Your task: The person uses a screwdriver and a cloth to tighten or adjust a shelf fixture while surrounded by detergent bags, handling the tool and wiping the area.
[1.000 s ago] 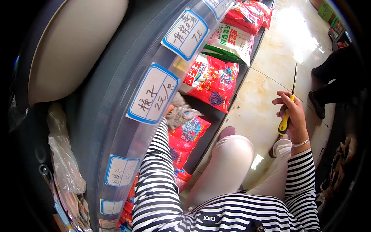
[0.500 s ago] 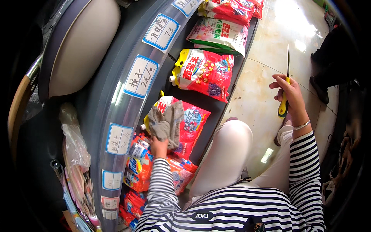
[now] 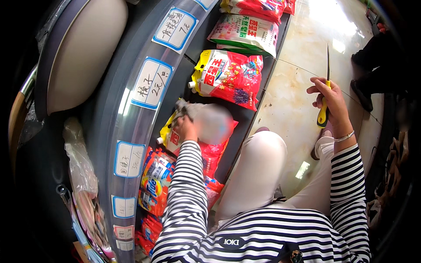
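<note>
My left hand [image 3: 188, 130] grips a grey-brown cloth [image 3: 191, 108] against a red and white detergent pouch [image 3: 212, 154] with a yellow corner and a white spout. The fingers are closed on the cloth, and part of the cloth and pouch is smeared in a pale blur. Off to the right, my right hand [image 3: 334, 97] is wrapped round the yellow and black handle of a screwdriver [image 3: 322, 115]. Its long thin shaft points away from me, above the floor. A second red and white pouch [image 3: 232, 79] lies just beyond the cloth.
Orange detergent bags [image 3: 154, 186] sit nearer me on the dark shelf. A green and white bag [image 3: 247, 34] lies farther along. A clear label strip [image 3: 147, 94] curves along the left. Plastic-wrapped goods [image 3: 83, 162] hang beside it. Another person's dark-clothed legs [image 3: 375, 65] stand at the right.
My left hand has moved away from me across the pouch, carrying the cloth toward its far edge. My right hand keeps hold of the screwdriver and has barely shifted.
</note>
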### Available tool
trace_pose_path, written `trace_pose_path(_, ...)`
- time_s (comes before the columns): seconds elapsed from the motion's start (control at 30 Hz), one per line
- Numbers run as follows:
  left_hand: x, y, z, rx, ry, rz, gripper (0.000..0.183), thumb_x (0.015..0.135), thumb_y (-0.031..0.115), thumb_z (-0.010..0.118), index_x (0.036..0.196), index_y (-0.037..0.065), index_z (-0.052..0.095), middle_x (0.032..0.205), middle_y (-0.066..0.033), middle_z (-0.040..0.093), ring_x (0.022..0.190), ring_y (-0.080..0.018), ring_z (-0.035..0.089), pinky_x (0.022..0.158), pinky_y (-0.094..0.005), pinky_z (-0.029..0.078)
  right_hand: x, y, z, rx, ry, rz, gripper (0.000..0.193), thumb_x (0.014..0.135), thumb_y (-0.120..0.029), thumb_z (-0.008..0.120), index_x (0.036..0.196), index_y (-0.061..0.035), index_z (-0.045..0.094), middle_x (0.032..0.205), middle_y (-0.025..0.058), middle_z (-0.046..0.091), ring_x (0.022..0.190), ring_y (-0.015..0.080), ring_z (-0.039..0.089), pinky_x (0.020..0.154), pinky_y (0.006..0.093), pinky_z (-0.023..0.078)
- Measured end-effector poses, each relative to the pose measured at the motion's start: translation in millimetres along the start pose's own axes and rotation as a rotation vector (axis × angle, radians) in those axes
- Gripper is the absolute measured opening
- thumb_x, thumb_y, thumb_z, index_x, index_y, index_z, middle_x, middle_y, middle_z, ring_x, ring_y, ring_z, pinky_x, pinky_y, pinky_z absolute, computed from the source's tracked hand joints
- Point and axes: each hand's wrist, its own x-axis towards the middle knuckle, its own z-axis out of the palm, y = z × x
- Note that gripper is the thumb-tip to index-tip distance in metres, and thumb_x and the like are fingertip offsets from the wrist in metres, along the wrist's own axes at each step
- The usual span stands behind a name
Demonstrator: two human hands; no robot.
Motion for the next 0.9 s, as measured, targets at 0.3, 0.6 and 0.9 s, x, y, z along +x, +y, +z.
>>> trace_pose_path(0.3, -51, 46, 36, 0.134, -0.099, 0.720, 0.060, 0.054, 0.022, 0.081, 0.107, 0.005, 0.056, 0.117, -0.0142, 0.047, 0.111, -0.0365, 0.042, 0.096, -0.0425, 0.037, 6, 1, 8, -0.033, -0.009, 0.009, 0.029, 0.085, -0.024, 0.057, 0.101, -0.0002, 0.058, 0.079, 0.0083, 0.062, 0.050, 0.0082, 0.048, 0.050, 0.0223, 0.044)
trace_pose_path(0.6, -123, -26, -9, 0.163, -0.267, 0.784, 0.045, 0.067, -0.006, 0.055, 0.112, 0.001, 0.052, 0.125, -0.0171, 0.041, 0.117, -0.0384, 0.037, 0.099, -0.0416, 0.034, 4, 7, 1, -0.047, 0.011, 0.027, 0.029, 0.086, -0.024, 0.057, 0.102, -0.0007, 0.057, 0.079, 0.0079, 0.062, 0.050, 0.0077, 0.048, 0.051, 0.0221, 0.044)
trace_pose_path(0.9, -148, -78, -1, 0.184, -0.152, 0.530, 0.054, 0.068, 0.001, 0.061, 0.119, 0.002, 0.043, 0.125, -0.0156, 0.039, 0.113, -0.0365, 0.041, 0.095, -0.0409, 0.038, 1, 6, -12, -0.041, -0.012, 0.002, 0.027, 0.087, -0.022, 0.056, 0.101, 0.0001, 0.057, 0.078, 0.0085, 0.063, 0.048, 0.0073, 0.048, 0.049, 0.0215, 0.044)
